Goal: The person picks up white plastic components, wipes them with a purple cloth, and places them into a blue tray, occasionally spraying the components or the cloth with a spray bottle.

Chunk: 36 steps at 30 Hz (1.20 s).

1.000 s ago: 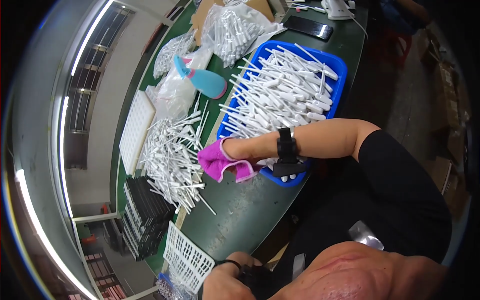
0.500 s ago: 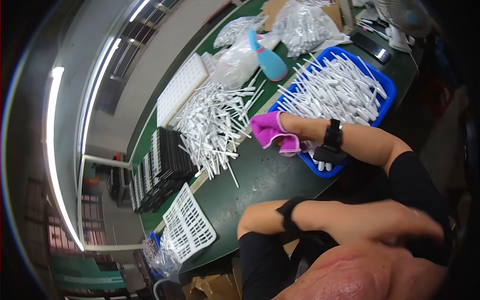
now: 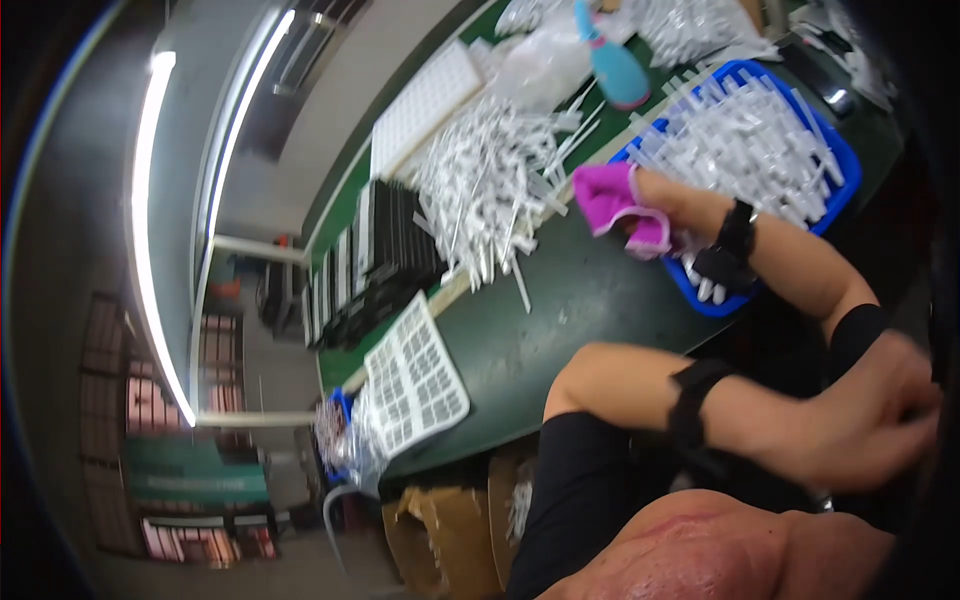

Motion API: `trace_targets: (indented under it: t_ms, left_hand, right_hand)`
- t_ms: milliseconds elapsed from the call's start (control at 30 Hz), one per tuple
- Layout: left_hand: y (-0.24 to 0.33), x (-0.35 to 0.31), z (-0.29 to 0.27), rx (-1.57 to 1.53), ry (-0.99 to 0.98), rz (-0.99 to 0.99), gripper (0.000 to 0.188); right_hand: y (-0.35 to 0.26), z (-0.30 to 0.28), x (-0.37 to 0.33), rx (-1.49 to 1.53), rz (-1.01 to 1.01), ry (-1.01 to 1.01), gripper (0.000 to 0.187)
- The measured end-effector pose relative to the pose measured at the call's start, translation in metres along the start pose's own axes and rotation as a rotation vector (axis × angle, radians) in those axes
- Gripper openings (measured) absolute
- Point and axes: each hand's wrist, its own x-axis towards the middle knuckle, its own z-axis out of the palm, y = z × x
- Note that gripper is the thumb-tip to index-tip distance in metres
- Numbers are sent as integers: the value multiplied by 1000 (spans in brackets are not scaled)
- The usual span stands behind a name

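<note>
A bright pink cloth (image 3: 605, 195) is bunched in my right hand (image 3: 650, 222), whose fingers are mostly hidden by it. This hand rests above the green tabletop, at the near left rim of a blue basket (image 3: 850, 165) heaped with white plastic sticks (image 3: 750, 140) with thicker ends. My right forearm crosses that basket's near side. Reaching across my body, my left hand (image 3: 870, 415) is close to my right sleeve at the right edge. Motion smears its fingers, and I see nothing clearly held in it.
More white sticks (image 3: 490, 180) lie piled beside a white perforated block (image 3: 430, 105) and stacked black trays (image 3: 385, 240). A white slotted tray (image 3: 415, 380) overhangs the table's left end. Behind stand a blue spray bottle (image 3: 620, 75) and bagged parts (image 3: 700, 30). Cardboard boxes (image 3: 440, 540) sit below.
The view has swung, so the table and basket sit further right and higher. My left hand has moved slightly off my right sleeve. The right hand still holds the pink cloth.
</note>
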Motion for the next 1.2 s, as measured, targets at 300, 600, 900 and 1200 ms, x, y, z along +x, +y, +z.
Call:
trace_targets:
  t_ms: [300, 600, 900, 1200]
  left_hand:
    - [-8, -74, -88, 1017, -405, -444, 22]
    - [42, -114, -203, 927, -342, -1047, 44]
    - [-34, -159, -425, 1905, 706, -975, 35]
    - [11, -161, -396, 1568, 829, -941, 33]
  right_hand:
    - [-23, 19, -20, -5, 135, 148, 29]
    - [-36, -26, -20, 249, -134, 232, 30]
    - [-42, -29, -9, 384, -184, 201, 26]
    - [-56, -18, -11, 239, -130, 466, 26]
